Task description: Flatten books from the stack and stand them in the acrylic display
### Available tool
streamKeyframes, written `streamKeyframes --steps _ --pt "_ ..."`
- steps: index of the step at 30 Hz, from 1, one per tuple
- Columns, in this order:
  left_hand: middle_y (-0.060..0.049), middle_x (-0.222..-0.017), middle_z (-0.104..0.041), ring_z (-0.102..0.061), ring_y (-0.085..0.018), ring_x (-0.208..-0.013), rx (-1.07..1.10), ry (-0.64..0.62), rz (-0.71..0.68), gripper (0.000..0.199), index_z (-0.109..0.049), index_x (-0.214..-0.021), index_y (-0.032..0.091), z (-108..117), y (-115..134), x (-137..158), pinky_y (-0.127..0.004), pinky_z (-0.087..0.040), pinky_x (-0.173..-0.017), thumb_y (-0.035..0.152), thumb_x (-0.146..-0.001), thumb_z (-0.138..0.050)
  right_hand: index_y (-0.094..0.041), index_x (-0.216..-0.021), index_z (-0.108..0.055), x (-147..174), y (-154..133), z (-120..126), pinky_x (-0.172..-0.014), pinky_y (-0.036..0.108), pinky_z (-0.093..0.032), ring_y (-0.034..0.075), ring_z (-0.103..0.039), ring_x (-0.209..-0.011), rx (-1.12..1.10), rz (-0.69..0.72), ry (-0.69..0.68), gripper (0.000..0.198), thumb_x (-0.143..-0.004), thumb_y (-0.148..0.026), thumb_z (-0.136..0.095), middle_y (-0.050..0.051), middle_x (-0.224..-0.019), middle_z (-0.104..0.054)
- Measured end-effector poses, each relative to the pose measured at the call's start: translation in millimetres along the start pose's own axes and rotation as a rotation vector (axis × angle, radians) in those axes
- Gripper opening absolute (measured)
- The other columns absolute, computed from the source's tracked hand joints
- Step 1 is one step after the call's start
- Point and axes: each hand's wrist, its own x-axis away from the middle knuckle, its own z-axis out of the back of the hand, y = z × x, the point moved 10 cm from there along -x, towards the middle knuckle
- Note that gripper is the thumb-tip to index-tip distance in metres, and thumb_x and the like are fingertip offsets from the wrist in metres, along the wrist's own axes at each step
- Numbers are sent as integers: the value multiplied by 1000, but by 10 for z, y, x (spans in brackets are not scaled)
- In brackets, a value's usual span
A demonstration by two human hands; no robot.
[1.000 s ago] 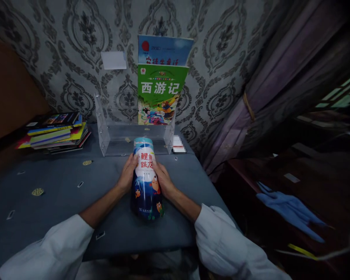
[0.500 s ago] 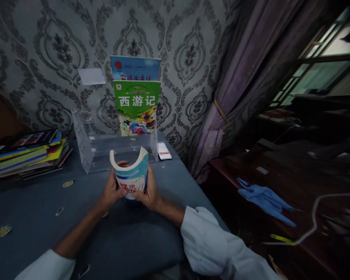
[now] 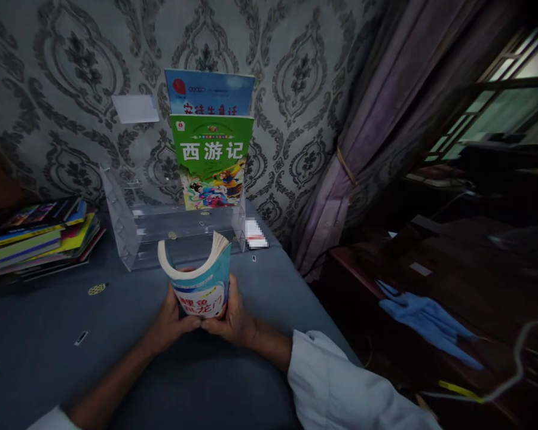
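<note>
A blue-and-white paperback book (image 3: 201, 292) is bent into a curve, its page edges facing up and its cover towards me. My left hand (image 3: 174, 322) grips its left side and my right hand (image 3: 233, 313) its right side, thumbs low on the cover. Most of the fingers are hidden behind the book. Just beyond stands a clear acrylic book rack (image 3: 121, 221) with stepped tiers. In its right part a green book (image 3: 213, 161) leans upright, partly covering a taller blue book (image 3: 210, 89) behind it.
Several books lie in a stack (image 3: 40, 233) at the left. A white card (image 3: 135, 109) shows against the patterned wall. Beside the rack's right end lies a small white-and-red item (image 3: 255, 233), pixelated. A tied curtain (image 3: 336, 179) hangs right; a blue cloth (image 3: 425, 322) lies on a dark red surface.
Both thumbs have slid lower on the cover, so more of its title shows. The bent book has tipped slightly, and the view has shifted a little. Both hands keep their grip.
</note>
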Motion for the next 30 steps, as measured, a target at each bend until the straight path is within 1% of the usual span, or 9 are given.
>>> streamKeyframes --steps 5,11,16,18,23,25,27,30 --pt "-13 -121 -68 -61 -37 -123 2 -7 1 92 -50 -139 20 -8 23 0 -53 -47 -110 61 -63 -84 -17 -149 -23 -24 -75 23 -99 44 -52 28 -61 -111 -76 36 1 100 -76 -63 -73 14 -125 -58" --pt "-14 -121 -68 -62 -36 -122 -4 -1 4 96 -49 -139 19 -5 13 -3 -52 -47 -109 64 -62 -83 -18 -151 -20 -15 -22 7 -106 46 -46 30 -57 -120 -35 15 -26 103 -76 -64 -73 15 -132 -55" --pt "-13 -115 -70 -64 -36 -118 5 20 -1 95 -53 -136 19 20 -10 -7 -52 -50 -105 64 -58 -85 -15 -152 -19 -21 -72 17 -102 48 -48 31 -58 -116 -14 90 -37 98 -82 -69 -64 16 -129 -56" --pt "-12 -112 -72 -65 -36 -116 6 38 -11 92 -55 -133 19 40 -24 -6 -50 -51 -104 63 -58 -85 -14 -151 -20 -24 -70 13 -99 48 -50 31 -59 -114 13 86 -53 95 -85 -71 -58 17 -127 -56" --pt "-11 -107 -73 -66 -35 -112 -24 103 -13 89 -58 -128 18 124 -111 10 -48 -53 -100 60 -55 -86 -9 -150 -18 -37 -2 -3 -92 46 -52 29 -61 -101 89 18 -90 96 -85 -69 -55 15 -115 -60" --pt "-11 -106 -73 -66 -35 -111 -33 131 -10 88 -58 -128 18 163 -153 21 -49 -53 -100 58 -55 -86 -10 -150 -18 -45 9 3 -86 45 -53 27 -62 -91 97 -3 -91 92 -86 -66 -54 11 -105 -62" --pt "-11 -106 -73 -67 -35 -110 -37 141 -1 86 -58 -129 19 183 -191 32 -50 -52 -101 55 -56 -86 -12 -149 -20 -47 15 -5 -80 43 -55 25 -62 -80 76 -29 -108 86 -88 -62 -54 5 -92 -63" --pt "-9 -107 -73 -66 -35 -111 -38 138 15 84 -57 -130 22 184 -203 42 -50 -52 -102 53 -57 -86 -15 -146 -25 -31 10 -23 -72 40 -56 22 -61 -66 19 -75 -145 77 -88 -57 -56 -2 -74 -61"
